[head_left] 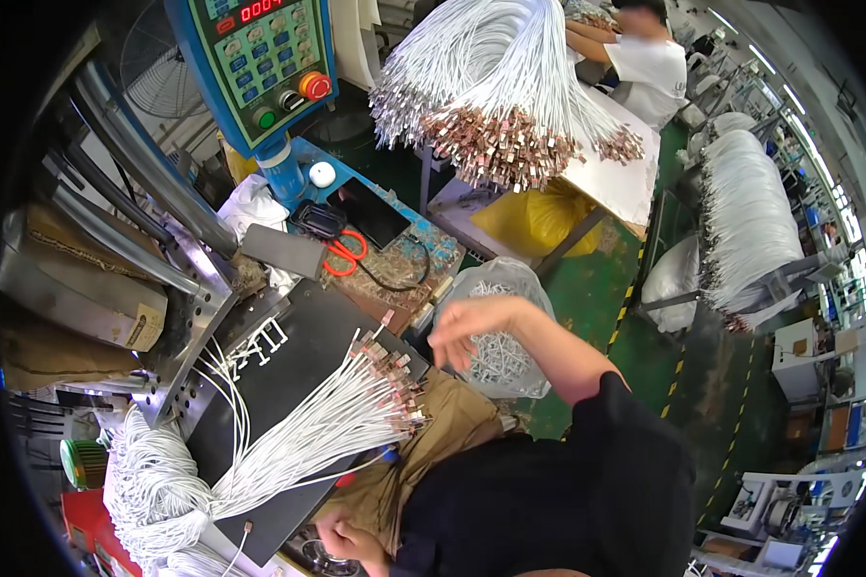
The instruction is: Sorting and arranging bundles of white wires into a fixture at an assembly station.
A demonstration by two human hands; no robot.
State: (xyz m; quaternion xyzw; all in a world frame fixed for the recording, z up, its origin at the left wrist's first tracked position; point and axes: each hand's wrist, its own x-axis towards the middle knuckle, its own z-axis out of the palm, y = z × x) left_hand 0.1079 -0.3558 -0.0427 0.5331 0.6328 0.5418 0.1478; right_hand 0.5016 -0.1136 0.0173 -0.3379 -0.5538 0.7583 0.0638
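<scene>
The work looks partway through, judging by how things lie. A bunch of white cables [318, 413] stretches across the black desk [298, 370], its copper-coloured ends [394, 385] gathered at the edge beside the person's lap and its looped coil [154, 481] heaped at the lower left corner. A few separate strands [241, 413] arc away from the bunch toward the machine [144, 159] – perhaps already sorted out from the rest, though I cannot tell finished cables from unfinished ones.

Short white pieces [263, 344] lie near the machine-side edge of the desk, and many more fill the bag-lined bin [467, 279] beyond the opposite edge. If these are offcuts, a good deal has been worked through, while most of the bunch may be left to handle. On the desk behind [635, 183], a large heap of similar cables [471, 58] hangs over the edge; whether it is done or waiting does not show.

The right hand [473, 332] hovers between the cable ends and the bin, fingers loosely bent and apparently empty. The left hand [351, 540] is half curled by the desk's lower edge – whether it has hold of anything, I cannot tell.
</scene>
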